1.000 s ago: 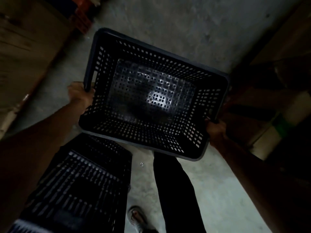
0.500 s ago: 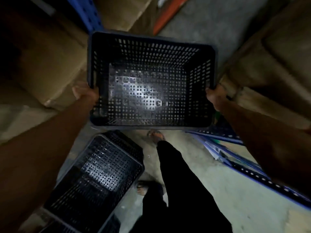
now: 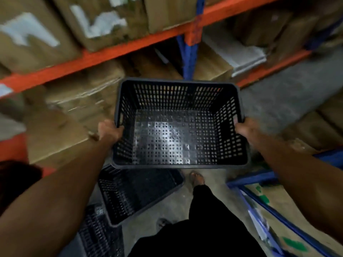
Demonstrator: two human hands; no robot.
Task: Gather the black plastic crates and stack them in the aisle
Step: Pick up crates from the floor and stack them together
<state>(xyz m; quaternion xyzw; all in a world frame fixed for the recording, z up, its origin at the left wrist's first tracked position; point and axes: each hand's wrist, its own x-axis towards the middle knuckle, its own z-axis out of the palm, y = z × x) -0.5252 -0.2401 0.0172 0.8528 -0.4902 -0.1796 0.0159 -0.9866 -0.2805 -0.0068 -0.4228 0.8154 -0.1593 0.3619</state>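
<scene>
I hold an empty black perforated plastic crate [image 3: 178, 101] level in front of me, above the floor. My left hand [image 3: 109, 131] grips its left rim and my right hand [image 3: 246, 129] grips its right rim. Below it on the concrete floor sits a second black crate [image 3: 133, 193], open side up and partly hidden by the held one. A third black crate [image 3: 98, 232] lies at the lower left, mostly cut off by my left arm.
An orange and blue rack [image 3: 189, 34] full of cardboard boxes [image 3: 78, 101] stands straight ahead. Blue frame pieces [image 3: 259, 201] with flat cardboard lie on the floor at right. My legs and sandalled foot [image 3: 197, 179] are below the crate.
My view has swung up from the floor towards the rack. The held crate has levelled out and stayed in both hands. The floor crates have shifted towards the lower left.
</scene>
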